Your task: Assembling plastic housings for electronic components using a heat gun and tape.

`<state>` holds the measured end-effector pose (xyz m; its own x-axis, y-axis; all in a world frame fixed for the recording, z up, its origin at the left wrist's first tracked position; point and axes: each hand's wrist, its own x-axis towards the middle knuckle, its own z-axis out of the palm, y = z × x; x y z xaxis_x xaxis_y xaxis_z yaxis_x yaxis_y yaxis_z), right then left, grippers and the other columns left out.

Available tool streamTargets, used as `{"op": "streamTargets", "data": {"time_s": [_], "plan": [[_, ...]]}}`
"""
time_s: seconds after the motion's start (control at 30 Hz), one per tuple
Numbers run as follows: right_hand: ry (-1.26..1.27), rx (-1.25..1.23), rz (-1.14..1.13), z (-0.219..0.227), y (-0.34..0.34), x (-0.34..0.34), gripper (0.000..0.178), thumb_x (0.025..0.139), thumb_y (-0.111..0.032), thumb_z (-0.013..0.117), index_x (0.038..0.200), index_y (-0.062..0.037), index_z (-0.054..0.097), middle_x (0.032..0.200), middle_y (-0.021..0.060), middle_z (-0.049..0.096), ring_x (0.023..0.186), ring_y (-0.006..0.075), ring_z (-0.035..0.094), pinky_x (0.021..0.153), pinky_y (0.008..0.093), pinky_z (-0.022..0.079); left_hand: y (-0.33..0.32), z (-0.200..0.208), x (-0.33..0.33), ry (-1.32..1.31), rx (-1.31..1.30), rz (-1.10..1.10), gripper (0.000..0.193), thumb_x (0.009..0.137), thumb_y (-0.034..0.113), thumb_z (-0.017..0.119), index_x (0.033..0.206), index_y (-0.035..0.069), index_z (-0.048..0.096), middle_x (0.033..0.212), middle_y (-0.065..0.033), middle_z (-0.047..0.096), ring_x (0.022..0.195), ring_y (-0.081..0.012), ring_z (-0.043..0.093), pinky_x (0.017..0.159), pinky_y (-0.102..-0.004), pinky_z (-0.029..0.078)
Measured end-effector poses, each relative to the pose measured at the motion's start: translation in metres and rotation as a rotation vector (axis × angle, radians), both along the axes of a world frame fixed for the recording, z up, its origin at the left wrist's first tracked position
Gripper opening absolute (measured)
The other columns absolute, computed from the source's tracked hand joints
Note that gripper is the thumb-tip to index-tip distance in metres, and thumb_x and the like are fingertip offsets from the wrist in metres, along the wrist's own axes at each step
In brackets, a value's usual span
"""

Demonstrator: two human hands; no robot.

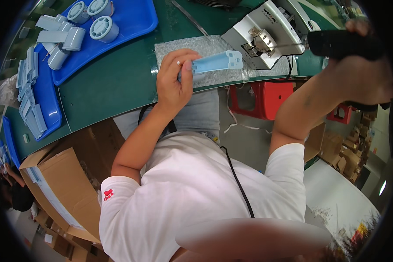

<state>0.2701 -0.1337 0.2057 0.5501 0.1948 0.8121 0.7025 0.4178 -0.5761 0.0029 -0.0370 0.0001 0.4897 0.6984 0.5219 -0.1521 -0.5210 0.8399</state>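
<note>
My left hand is closed on one end of a light blue plastic handle-shaped shell. The shell's free end points right, above a sheet of bubble wrap on the table. Out at the right, my right hand grips a black electric screwdriver, partly blurred. Its thin bit reaches left to the metal pick-up part of a silver screw feeder. I cannot tell whether a screw is on the tip.
A blue tray at the far left holds round vented housings and cylinder-ended pieces. Another blue tray has several light blue shells. A metal rod lies behind the bubble wrap. Under the table are a red stool and a cardboard box.
</note>
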Motion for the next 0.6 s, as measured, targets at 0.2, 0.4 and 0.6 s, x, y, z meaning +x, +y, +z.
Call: {"op": "streamTargets", "data": {"time_s": [0.2,0.4,0.6], "plan": [[0.058,0.024,0.055,0.001,0.001,0.025,0.051,0.094,-0.046,0.048,0.102,0.0036,0.057,0.091,0.0205,0.06,0.071,0.0259,0.058,0.064,0.0388,0.05,0.001,0.001,-0.002,0.009,-0.046,-0.006,0.017,0.098,0.003,0.054,0.1,0.0,0.07,0.105,-0.0129,0.068,0.093,-0.0263,0.066,0.079,-0.033,0.052],[0.117,0.033,0.117,0.016,-0.051,0.096,0.054,0.096,-0.048,0.046,0.104,0.0043,0.056,0.091,0.0204,0.059,0.072,0.0251,0.058,0.065,0.0378,0.05,0.002,0.002,-0.002,-0.014,-0.028,-0.023,0.017,0.098,0.003,0.054,0.1,0.0,0.071,0.105,-0.0131,0.068,0.093,-0.0262,0.066,0.079,-0.0325,0.052],[-0.076,-0.056,-0.402,0.01,0.012,0.008,0.053,0.098,-0.047,0.045,0.11,0.0048,0.048,0.089,0.0228,0.057,0.073,0.0252,0.057,0.065,0.0377,0.048,0.004,0.003,0.006,-0.022,-0.028,-0.054,0.018,0.098,0.003,0.053,0.1,0.0,0.071,0.105,-0.0133,0.068,0.094,-0.0271,0.066,0.08,-0.0335,0.052]]}}
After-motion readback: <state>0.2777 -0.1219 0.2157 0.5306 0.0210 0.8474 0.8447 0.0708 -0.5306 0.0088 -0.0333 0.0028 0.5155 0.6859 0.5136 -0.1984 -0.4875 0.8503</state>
